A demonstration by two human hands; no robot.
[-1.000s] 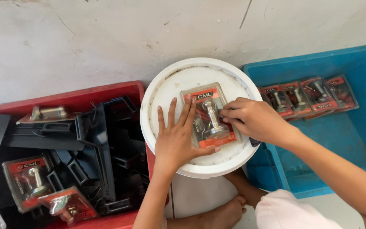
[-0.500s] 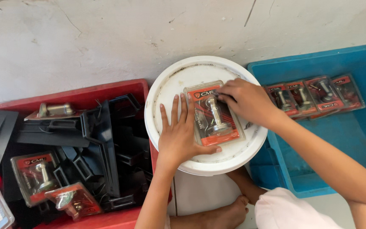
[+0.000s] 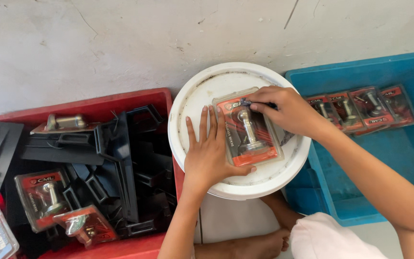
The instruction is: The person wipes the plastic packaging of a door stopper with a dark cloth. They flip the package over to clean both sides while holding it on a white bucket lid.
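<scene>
A clear blister pack (image 3: 250, 132) with an orange-red card and a metal knob-shaped fitting lies on a white round bucket lid (image 3: 202, 91). My left hand (image 3: 209, 153) lies flat on the lid, fingers spread, its thumb under the pack's near edge, steadying its left side. My right hand (image 3: 286, 110) rests over the pack's upper right corner and pinches a small dark tool at the pack's top edge.
A red crate (image 3: 120, 103) on the left holds black plastic parts (image 3: 120, 148) and several similar packs (image 3: 44, 196). A blue crate (image 3: 408, 148) on the right holds a row of several packs (image 3: 360, 108). A bare foot (image 3: 250, 244) shows below the bucket.
My right hand has slid from the pack's right side up to its top edge. The left hand has stayed flat beside the pack.
</scene>
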